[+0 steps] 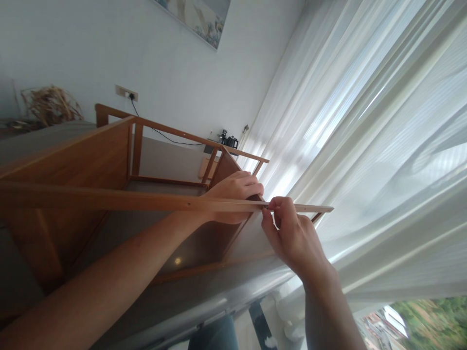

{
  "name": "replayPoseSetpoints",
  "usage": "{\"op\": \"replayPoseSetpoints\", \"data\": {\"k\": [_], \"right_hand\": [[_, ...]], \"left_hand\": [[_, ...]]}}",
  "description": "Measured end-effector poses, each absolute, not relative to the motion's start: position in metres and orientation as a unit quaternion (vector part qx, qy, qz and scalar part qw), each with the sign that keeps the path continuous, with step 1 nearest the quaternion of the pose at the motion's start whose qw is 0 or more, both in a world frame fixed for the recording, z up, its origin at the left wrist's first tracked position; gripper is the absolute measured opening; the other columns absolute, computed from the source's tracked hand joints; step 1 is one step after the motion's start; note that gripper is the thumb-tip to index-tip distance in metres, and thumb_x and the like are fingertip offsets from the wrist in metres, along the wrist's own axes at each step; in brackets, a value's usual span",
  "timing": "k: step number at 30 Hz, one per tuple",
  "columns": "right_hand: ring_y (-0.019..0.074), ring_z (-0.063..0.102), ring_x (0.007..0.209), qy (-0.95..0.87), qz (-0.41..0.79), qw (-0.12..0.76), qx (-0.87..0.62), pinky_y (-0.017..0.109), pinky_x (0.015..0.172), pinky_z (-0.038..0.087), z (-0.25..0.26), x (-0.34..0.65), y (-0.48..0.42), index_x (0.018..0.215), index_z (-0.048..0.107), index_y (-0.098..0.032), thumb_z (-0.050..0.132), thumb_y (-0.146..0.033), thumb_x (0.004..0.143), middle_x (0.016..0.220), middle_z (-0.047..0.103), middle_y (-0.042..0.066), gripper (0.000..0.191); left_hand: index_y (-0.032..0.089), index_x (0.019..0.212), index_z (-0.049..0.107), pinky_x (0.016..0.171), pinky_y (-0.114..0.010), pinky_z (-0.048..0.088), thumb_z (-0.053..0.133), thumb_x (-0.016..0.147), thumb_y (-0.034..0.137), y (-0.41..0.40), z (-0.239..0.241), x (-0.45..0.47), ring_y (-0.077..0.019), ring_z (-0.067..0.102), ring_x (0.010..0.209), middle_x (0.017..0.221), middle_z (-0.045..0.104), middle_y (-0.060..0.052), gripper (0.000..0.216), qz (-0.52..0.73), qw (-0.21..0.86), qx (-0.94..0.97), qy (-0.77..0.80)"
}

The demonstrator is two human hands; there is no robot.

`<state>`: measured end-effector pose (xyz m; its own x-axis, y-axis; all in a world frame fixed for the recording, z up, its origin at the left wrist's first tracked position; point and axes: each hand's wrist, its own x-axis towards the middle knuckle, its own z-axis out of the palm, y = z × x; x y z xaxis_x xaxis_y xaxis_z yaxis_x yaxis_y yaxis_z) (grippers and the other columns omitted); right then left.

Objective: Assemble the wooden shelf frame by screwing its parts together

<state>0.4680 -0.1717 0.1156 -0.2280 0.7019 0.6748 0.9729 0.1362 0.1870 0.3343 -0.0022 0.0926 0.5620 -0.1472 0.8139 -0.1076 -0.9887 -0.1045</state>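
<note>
A wooden frame with slats and panels stands in front of me. Its near rail [138, 198] crosses the view from the left towards the curtain. My left hand [239, 187] reaches under this rail, its fingers curled over the top edge of a brown upright panel [229, 163] that meets the rail from behind. My right hand [294, 233] is at the rail just right of that joint, thumb and fingertips pinched together against the wood. A tiny dark piece shows at the fingertips, too small to name. Small holes mark the rail.
White curtains [350, 160] hang close on the right. A black cord [168, 140] runs from the wall socket [126, 92] behind the frame. Black kettle-like items [231, 142] stand beyond it. Dried stalks [53, 104] lie at far left; a picture [200, 19] hangs above.
</note>
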Motion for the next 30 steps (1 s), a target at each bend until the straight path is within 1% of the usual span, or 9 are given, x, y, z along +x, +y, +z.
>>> {"op": "replayPoseSetpoints", "data": {"k": [4, 7, 10, 13, 16, 19, 23, 27, 30], "right_hand": [[0.0161, 0.055, 0.043, -0.705, -0.345, 0.2, -0.586, 0.027, 0.045, 0.026, 0.114, 0.466, -0.17, 0.102, 0.049, -0.019, 0.043, -0.03, 0.106, 0.06, 0.057, -0.004, 0.014], [0.0143, 0.047, 0.039, -0.688, -0.369, 0.19, -0.595, 0.028, 0.045, 0.022, 0.115, 0.463, -0.168, 0.09, 0.049, -0.021, 0.039, -0.027, 0.106, 0.055, 0.052, -0.004, 0.02], [0.013, 0.043, 0.039, -0.68, -0.397, 0.201, -0.583, 0.029, 0.046, 0.021, 0.115, 0.46, -0.168, 0.081, 0.048, -0.022, 0.039, -0.024, 0.105, 0.053, 0.049, -0.005, 0.026], [0.0114, 0.044, 0.041, -0.686, -0.396, 0.244, -0.559, 0.028, 0.047, 0.025, 0.112, 0.459, -0.172, 0.078, 0.05, -0.022, 0.044, -0.023, 0.104, 0.055, 0.05, -0.005, 0.027], [0.0084, 0.042, 0.042, -0.686, -0.337, 0.327, -0.556, 0.023, 0.047, 0.031, 0.107, 0.459, -0.179, 0.08, 0.053, -0.022, 0.051, -0.023, 0.103, 0.054, 0.047, -0.008, 0.024], [0.0075, 0.037, 0.043, -0.661, -0.238, 0.424, -0.572, 0.02, 0.045, 0.03, 0.094, 0.459, -0.188, 0.08, 0.055, -0.022, 0.055, -0.024, 0.103, 0.053, 0.041, -0.01, 0.023], [0.0092, 0.034, 0.048, -0.609, -0.112, 0.525, -0.584, 0.022, 0.045, 0.028, 0.061, 0.461, -0.194, 0.078, 0.055, -0.022, 0.056, -0.031, 0.103, 0.056, 0.039, -0.009, 0.026], [0.0101, 0.034, 0.051, -0.594, 0.0, 0.562, -0.576, 0.023, 0.048, 0.028, 0.024, 0.463, -0.19, 0.081, 0.051, -0.023, 0.057, -0.035, 0.102, 0.06, 0.04, -0.008, 0.025], [0.0108, 0.036, 0.053, -0.585, 0.055, 0.573, -0.572, 0.024, 0.05, 0.03, 0.006, 0.461, -0.182, 0.08, 0.05, -0.023, 0.056, -0.037, 0.102, 0.062, 0.041, -0.007, 0.027]], "left_hand": [[0.021, 0.087, 0.053, 0.092, -0.039, 0.045, 0.053, 0.088, 0.016, -0.003, 0.093, 0.335, -0.022, 0.057, 0.09, 0.091, 0.065, -0.004, 0.006, -0.464, 0.006, -0.883, 0.07], [0.022, 0.089, 0.053, 0.095, -0.04, 0.046, 0.053, 0.091, 0.018, -0.001, 0.092, 0.335, -0.0222, 0.057, 0.091, 0.093, 0.065, -0.005, 0.004, -0.464, -0.005, -0.883, 0.074], [0.023, 0.096, 0.057, 0.108, -0.044, 0.042, 0.049, 0.096, 0.022, 0.002, 0.089, 0.336, -0.0236, 0.058, 0.101, 0.1, 0.066, -0.005, 0.009, -0.449, -0.01, -0.889, 0.092], [0.024, 0.107, 0.06, 0.121, -0.051, 0.029, 0.048, 0.101, 0.033, 0.003, 0.086, 0.333, -0.0261, 0.057, 0.116, 0.113, 0.066, -0.007, 0.016, -0.44, -0.05, -0.893, 0.079], [0.026, 0.12, 0.059, 0.126, -0.054, 0.02, 0.047, 0.1, 0.041, 0.001, 0.083, 0.327, -0.0294, 0.052, 0.129, 0.125, 0.064, -0.01, 0.027, -0.437, -0.093, -0.893, 0.058], [0.026, 0.128, 0.057, 0.127, -0.056, 0.015, 0.044, 0.099, 0.05, -0.001, 0.08, 0.32, -0.0323, 0.048, 0.136, 0.133, 0.061, -0.011, 0.04, -0.436, -0.135, -0.887, 0.067], [0.024, 0.13, 0.055, 0.124, -0.058, 0.023, 0.041, 0.096, 0.065, -0.002, 0.076, 0.318, -0.0356, 0.045, 0.137, 0.136, 0.058, -0.013, 0.055, -0.439, -0.158, -0.879, 0.093], [0.024, 0.115, 0.052, 0.119, -0.057, 0.033, 0.051, 0.094, 0.064, -0.01, 0.072, 0.319, -0.0338, 0.046, 0.134, 0.127, 0.058, -0.014, 0.045, -0.46, -0.158, -0.871, 0.067], [0.024, 0.104, 0.045, 0.114, -0.054, 0.038, 0.043, 0.101, 0.051, -0.018, 0.071, 0.319, -0.03, 0.047, 0.13, 0.119, 0.056, -0.013, 0.028, -0.484, -0.157, -0.86, 0.036]]}}
